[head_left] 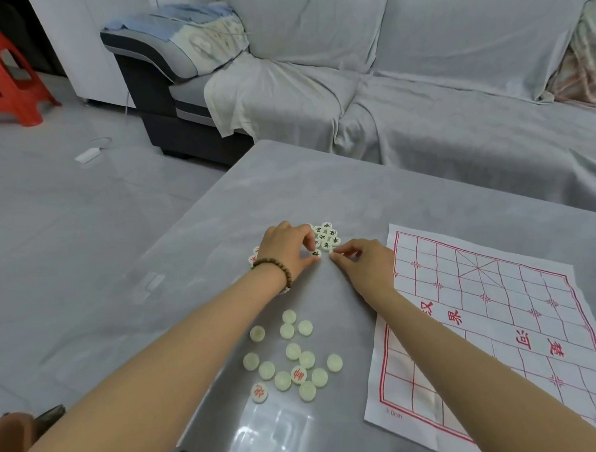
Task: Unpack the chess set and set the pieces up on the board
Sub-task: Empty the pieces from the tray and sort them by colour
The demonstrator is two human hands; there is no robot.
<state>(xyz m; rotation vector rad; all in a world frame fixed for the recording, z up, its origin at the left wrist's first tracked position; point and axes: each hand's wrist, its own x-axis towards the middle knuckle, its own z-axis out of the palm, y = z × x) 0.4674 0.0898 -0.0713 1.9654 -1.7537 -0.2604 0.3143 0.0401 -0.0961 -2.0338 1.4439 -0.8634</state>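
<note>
Seemingly sorting colours before setup, left hand (pixel 287 248) and right hand (pixel 364 262) each pinch 1 of the black pieces (pixel 326 236) beside the board (pixel 484 371).

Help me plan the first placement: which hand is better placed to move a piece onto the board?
Probably the right hand: both pinch pieces, but it lies beside the board; the left hand is farther.

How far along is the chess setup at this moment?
Done: the pieces are unpacked onto the table, and the paper board lies unfolded with no piece on it. In hand: the left hand and right hand each pinch a piece at the cluster of black-marked pieces, apparently sorting. Left: the nearer group, mostly blank side up, and all placement on the board.
</note>
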